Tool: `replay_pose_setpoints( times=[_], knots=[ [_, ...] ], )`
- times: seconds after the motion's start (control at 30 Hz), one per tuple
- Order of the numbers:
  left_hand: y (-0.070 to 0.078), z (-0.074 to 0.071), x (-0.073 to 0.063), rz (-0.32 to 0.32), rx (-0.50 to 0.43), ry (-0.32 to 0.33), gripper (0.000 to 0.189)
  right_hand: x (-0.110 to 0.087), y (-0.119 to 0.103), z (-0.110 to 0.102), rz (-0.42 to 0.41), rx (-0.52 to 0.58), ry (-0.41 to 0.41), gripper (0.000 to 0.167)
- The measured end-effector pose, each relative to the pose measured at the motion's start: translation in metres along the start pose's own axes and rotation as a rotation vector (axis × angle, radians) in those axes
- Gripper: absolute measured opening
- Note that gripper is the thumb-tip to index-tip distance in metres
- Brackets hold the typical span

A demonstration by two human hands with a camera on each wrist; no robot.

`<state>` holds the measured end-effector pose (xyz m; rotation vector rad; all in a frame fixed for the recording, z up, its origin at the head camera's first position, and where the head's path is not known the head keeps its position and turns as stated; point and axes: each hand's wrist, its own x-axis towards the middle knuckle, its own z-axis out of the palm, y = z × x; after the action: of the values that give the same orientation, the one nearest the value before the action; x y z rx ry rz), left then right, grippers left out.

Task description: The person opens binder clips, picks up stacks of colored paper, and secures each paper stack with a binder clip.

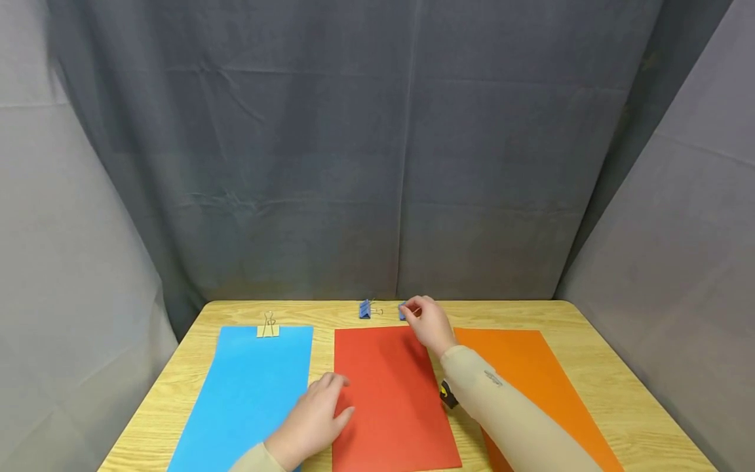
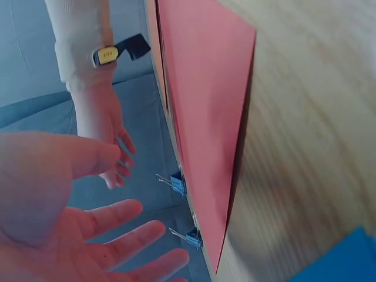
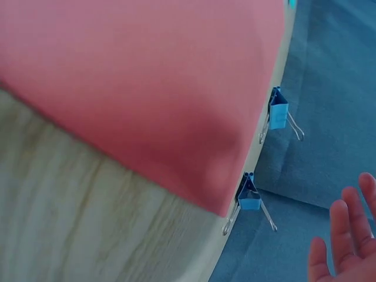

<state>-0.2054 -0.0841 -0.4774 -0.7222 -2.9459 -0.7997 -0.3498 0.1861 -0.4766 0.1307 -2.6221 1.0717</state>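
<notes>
My right hand point(image 1: 429, 322) hovers at the back edge of the table, its fingers loosely bent beside a blue binder clip point(image 3: 249, 200). The right wrist view shows a gap between those fingers and the clip. A second blue binder clip point(image 1: 365, 309) stands to its left, wire handles spread. A red sheet point(image 1: 386, 393) lies just in front of both clips. My left hand point(image 1: 312, 416) is held over the gap between the red sheet and a blue sheet point(image 1: 253, 387), fingers spread and holding nothing. A yellow binder clip point(image 1: 268, 330) grips the blue sheet's back edge.
An orange sheet point(image 1: 531, 380) lies at the right, partly under my right forearm. The wooden table point(image 1: 625, 400) ends at a grey curtain point(image 1: 307, 164) behind, with pale cloth point(image 1: 666, 262) at both sides. A dark band with a yellow mark point(image 1: 447, 394) sits at my right wrist.
</notes>
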Motion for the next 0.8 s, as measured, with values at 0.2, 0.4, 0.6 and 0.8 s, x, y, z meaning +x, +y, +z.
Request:
replay_pose_setpoints(
  times=[0.2,0.4,0.6,0.8],
  knots=[
    [0.002,0.004,-0.002,-0.018,0.03,-0.044,0.039,0.006,-0.008,0.01,-0.015,-0.037,-0.027,0.016],
    [0.007,0.004,-0.006,-0.005,0.027,-0.086,0.038,0.016,-0.011,0.019,-0.029,-0.11,-0.047,0.017],
    [0.01,0.006,-0.006,-0.016,0.04,-0.1,0.038,0.024,-0.013,0.025,-0.082,-0.161,-0.056,0.018],
    [0.012,0.011,-0.003,-0.021,0.03,-0.104,0.04,0.032,-0.012,0.032,-0.115,-0.197,-0.054,0.02]
  ],
)
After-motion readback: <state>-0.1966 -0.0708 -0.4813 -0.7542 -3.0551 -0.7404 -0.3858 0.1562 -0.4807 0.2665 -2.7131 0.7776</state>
